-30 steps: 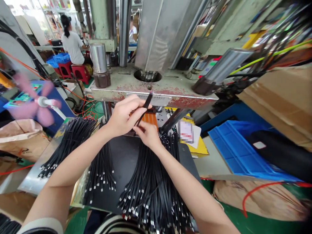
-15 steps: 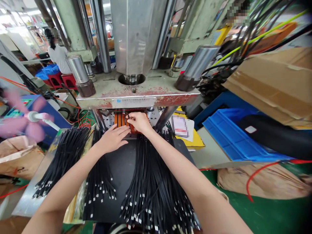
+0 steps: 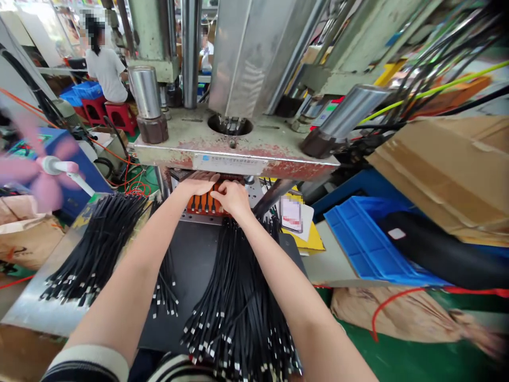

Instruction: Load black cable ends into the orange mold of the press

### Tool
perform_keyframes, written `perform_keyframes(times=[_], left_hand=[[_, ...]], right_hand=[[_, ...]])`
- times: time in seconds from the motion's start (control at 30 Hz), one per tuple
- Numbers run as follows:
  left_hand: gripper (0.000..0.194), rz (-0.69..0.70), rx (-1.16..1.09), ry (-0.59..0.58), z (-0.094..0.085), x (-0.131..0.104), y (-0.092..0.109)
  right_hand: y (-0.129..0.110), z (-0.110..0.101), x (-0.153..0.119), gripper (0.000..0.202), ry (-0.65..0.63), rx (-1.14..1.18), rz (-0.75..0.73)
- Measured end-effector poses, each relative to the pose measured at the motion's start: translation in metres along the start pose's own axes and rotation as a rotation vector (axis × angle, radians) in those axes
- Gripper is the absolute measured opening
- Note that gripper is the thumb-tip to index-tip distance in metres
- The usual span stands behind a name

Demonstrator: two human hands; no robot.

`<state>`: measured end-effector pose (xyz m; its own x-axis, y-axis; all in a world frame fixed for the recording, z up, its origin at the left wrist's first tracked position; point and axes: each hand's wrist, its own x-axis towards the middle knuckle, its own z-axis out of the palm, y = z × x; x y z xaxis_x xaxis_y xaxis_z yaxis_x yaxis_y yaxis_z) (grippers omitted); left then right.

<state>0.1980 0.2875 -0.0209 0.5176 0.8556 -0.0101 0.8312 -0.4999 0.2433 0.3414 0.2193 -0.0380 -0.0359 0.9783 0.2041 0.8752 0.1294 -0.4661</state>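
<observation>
Under the press plate, an orange mould block (image 3: 203, 206) holds several black cables side by side, their ends pointing toward me. My left hand (image 3: 201, 183) lies palm down over the back left of the block, fingers stretched out and partly in the plate's shadow. To its right, my right hand (image 3: 233, 197) has thumb and forefinger pinched at one black cable (image 3: 213, 207) in the block; the exact grip is small and partly hidden. A large bundle of black cables with metal-tipped ends (image 3: 242, 297) spreads on the black work surface (image 3: 194, 254) below my right wrist.
The scuffed press plate (image 3: 238, 154) hangs low over both hands, with steel posts beside it. More cables (image 3: 95, 239) lie on the left. A pink fan (image 3: 50, 164) stands at far left, blue trays (image 3: 350, 239) at right. A person in white (image 3: 105, 71) sits behind.
My left hand has moved forward from the block's front left to its back, uncovering the cable ends. My right hand stays near the block's right side. The view has shifted slightly.
</observation>
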Motion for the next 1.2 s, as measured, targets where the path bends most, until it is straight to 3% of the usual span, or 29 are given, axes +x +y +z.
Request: perform_keyframes(times=[0.1,0.2,0.27,0.37,0.47,0.53,0.63,0.73,0.83,0.93,1.03,1.1,1.2], left_hand=[[0.051,0.067,-0.059,0.092,0.006,-0.032,-0.001],[0.05,0.114,-0.034,0.3,0.021,-0.095,-0.011],[0.045,-0.096,0.105,0.372,0.032,-0.138,-0.023],[0.04,-0.508,0.308,0.235,0.043,-0.175,-0.044],[0.033,-0.648,0.274,0.051,0.044,-0.179,-0.062],[0.033,-0.674,0.185,0.028,0.037,-0.176,-0.067],[0.035,-0.674,0.148,0.158,0.026,-0.178,-0.065],[0.03,-0.498,-0.054,0.35,0.021,-0.184,-0.056],[0.033,-0.252,-0.55,0.419,0.02,-0.187,-0.041],[0.034,-0.102,-0.868,0.393,0.013,-0.185,-0.017],[0.03,-0.014,-0.968,0.324,-0.001,-0.18,0.013],[0.029,0.033,-0.993,0.247,-0.011,-0.174,0.033],[0.034,0.1,-1.048,0.042,-0.018,-0.16,0.062]], right_hand=[[0.009,-0.008,-0.016,0.014,0.065,-0.001,-0.068],[0.029,-0.021,-0.062,0.017,0.08,-0.132,-0.028],[0.042,-0.026,-0.096,0.028,-0.06,-0.332,0.1],[0.051,-0.024,-0.128,0.036,-0.354,-0.501,0.161],[0.053,-0.022,-0.134,0.027,-0.458,-0.441,0.132],[0.054,-0.025,-0.131,0.024,-0.454,-0.379,0.153],[0.056,-0.031,-0.131,0.028,-0.41,-0.398,0.208],[0.053,-0.03,-0.135,0.033,-0.449,-0.469,0.187],[0.053,-0.022,-0.137,0.027,-0.47,-0.412,0.14],[0.06,-0.022,-0.139,0.02,-0.38,-0.274,0.191],[0.064,-0.034,-0.144,0.016,-0.209,-0.031,0.198],[0.056,-0.044,-0.149,0.018,-0.087,0.221,0.105],[0.031,-0.054,-0.15,0.021,0.049,0.538,-0.068]])
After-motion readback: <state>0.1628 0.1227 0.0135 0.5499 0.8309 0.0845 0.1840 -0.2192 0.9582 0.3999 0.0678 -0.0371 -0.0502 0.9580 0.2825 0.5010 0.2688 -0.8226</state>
